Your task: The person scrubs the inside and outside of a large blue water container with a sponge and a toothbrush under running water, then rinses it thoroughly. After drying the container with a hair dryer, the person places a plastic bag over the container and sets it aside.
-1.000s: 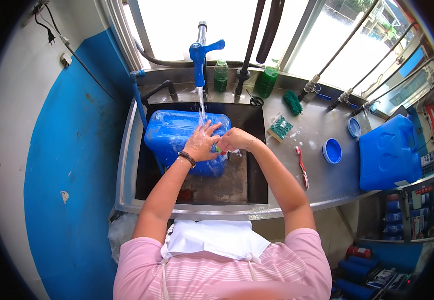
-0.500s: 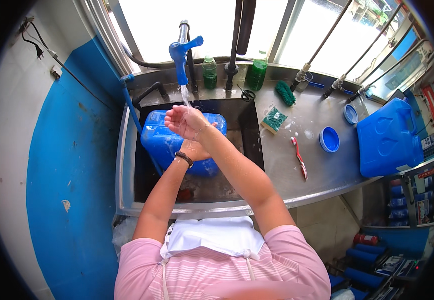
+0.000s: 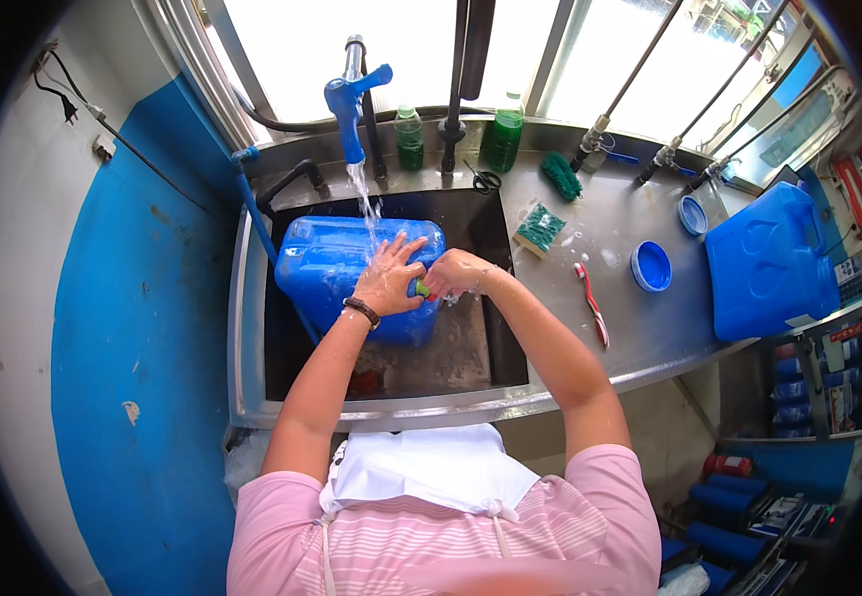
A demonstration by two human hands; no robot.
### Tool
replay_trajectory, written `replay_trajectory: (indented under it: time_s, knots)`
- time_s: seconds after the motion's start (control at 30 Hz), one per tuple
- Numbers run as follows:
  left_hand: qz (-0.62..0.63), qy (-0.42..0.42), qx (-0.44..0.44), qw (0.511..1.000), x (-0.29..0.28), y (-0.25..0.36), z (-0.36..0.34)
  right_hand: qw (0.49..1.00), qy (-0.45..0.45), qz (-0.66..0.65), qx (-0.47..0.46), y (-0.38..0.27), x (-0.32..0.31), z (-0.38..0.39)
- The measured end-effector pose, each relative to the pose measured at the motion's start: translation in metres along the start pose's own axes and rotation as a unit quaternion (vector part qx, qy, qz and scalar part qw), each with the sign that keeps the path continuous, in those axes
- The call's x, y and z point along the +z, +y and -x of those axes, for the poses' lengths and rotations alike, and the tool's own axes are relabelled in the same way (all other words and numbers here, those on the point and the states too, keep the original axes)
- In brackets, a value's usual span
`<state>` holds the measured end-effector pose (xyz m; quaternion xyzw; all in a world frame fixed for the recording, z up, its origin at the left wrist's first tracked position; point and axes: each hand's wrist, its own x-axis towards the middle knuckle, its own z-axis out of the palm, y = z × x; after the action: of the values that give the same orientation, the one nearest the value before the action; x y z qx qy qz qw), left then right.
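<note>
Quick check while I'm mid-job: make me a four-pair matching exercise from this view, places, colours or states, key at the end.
Things
1. left hand
2. toothbrush
3. scissors
4. tap

Descriptions
A. black, near the far right corner of the sink
B. pouring water
C. on the blue container
D. red and white, lying on the counter

Pairs: 1-C, 2-D, 3-A, 4-B
</note>
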<state>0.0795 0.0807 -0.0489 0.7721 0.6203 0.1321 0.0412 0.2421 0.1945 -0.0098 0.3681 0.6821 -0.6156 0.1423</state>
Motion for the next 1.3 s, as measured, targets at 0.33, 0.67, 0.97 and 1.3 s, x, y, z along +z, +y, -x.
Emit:
replay_trajectory:
  time_s: [0.33, 0.67, 0.97, 1.3]
  knots:
    - [0.014, 0.007, -0.006, 1.000, -0.004, 0.004, 0.001, 0.669, 0.651, 0.251, 0.257, 0.207, -0.040, 0.104]
    - [0.003, -0.005, -0.010, 1.000, -0.005, -0.001, -0.010, 0.824, 0.510, 0.190, -0.160, 0.147, 0.087, 0.059]
    - [0.007, -0.002, -0.021, 1.000, -0.006, 0.001, -0.010, 0.872, 0.422, 0.211, -0.130, 0.076, 0.137, 0.030]
    - [0.008, -0.014, -0.045, 0.999, -0.003, 0.004, -0.011, 0.825, 0.420, 0.376, -0.054, 0.069, 0.155, 0.030]
